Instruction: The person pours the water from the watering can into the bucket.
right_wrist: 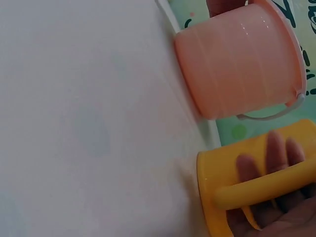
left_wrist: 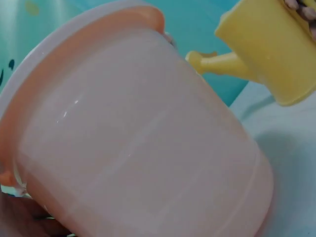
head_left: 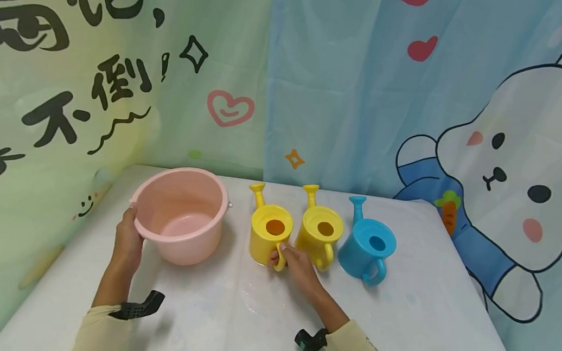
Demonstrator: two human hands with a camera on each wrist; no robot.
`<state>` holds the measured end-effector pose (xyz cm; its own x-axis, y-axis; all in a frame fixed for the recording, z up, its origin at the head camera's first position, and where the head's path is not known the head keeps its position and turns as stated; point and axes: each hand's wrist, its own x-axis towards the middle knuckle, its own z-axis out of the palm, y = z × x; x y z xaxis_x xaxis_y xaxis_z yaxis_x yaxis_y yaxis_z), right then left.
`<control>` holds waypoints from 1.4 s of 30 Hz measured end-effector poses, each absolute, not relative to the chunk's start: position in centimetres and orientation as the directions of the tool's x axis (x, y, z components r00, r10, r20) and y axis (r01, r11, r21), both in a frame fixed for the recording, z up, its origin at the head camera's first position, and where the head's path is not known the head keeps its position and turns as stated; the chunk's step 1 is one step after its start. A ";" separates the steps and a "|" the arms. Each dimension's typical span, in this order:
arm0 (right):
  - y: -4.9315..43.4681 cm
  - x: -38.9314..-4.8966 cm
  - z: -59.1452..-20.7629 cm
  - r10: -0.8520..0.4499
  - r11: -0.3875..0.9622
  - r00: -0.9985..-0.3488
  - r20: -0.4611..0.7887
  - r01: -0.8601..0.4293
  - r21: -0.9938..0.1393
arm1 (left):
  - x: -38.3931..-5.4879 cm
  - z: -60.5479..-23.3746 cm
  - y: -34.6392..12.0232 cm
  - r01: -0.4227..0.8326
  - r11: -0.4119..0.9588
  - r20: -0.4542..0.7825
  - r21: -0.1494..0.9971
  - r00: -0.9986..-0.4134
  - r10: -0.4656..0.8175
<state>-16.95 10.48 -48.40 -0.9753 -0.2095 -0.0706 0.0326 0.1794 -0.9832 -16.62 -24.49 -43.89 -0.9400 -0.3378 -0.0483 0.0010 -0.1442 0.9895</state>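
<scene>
A printed fabric backdrop (head_left: pixel 313 129) hangs behind the white counter (head_left: pixel 212 312); on the counter's left side is the pink bucket (head_left: pixel 192 251), mouth upward; to its right the three watering cans form a row, the blue watering can (head_left: pixel 354 254) at the right end, the middle yellow can (head_left: pixel 307 245) beside it, the leftmost yellow can (head_left: pixel 259 244) nearest the bucket; of the hands, the left hand (head_left: pixel 128 241) grips the bucket's left rim, and the right hand (head_left: pixel 301 266) has its fingers curled round the leftmost yellow can's handle (right_wrist: pixel 266 187)
</scene>
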 end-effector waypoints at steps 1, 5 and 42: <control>10.4 -17.0 -48.4 -0.225 0.176 -0.973 -0.061 0.021 -0.984 | -16.6 -43.9 -24.5 0.005 -0.142 -0.043 0.990 -0.943 -0.330; 10.2 -17.3 -48.5 -0.181 0.128 -0.982 -0.046 0.023 -0.992 | -16.9 -44.2 -24.3 0.067 -0.203 -0.002 0.977 -0.948 -0.318; 10.1 -17.2 -40.4 -0.079 0.097 -0.971 0.228 -0.235 -0.967 | -16.6 -44.8 -24.9 0.050 -0.080 0.017 0.996 -0.929 -0.369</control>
